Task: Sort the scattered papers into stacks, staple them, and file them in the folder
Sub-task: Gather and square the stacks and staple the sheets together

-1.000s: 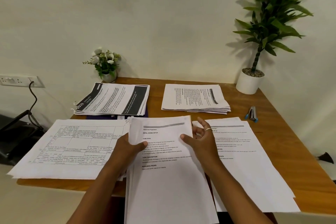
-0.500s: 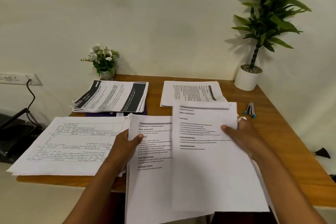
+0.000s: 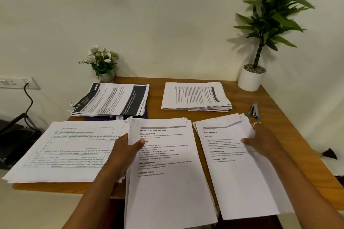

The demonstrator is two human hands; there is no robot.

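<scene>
Nearest: unsorted bundle (image 3: pixel 167 182), portrait, long axis running near to far, heading at the far end, near end hanging well past the table (image 3: pixel 297 145) edge. Left hand (image 3: pixel 126 148) grips its left margin, thumb curled over the top sheet, fingers hidden beneath. Risk: the grip is one-sided. If it slackens, the lower sheets will likely fan out and slide off toward the lap.

Just right: right-hand stack (image 3: pixel 240 178), same portrait lie, near end swung slightly rightward, also overhanging. Right hand (image 3: pixel 264 139) pinches the top sheet at its right edge, thumb on the face, other fingers tucked behind. Risk: letting go off-square leaves a ragged pile that is awkward to staple.

Left: table-form stack (image 3: pixel 65 150), landscape. Stapler (image 3: pixel 254 110) near the right hand, untouched.

Far: dark-banded stack (image 3: pixel 111 100) and plain stack (image 3: pixel 195 96), both crosswise with headings sideways. The banded one sits on the purple folder (image 3: pixel 145 112), which needs freeing before filing
</scene>
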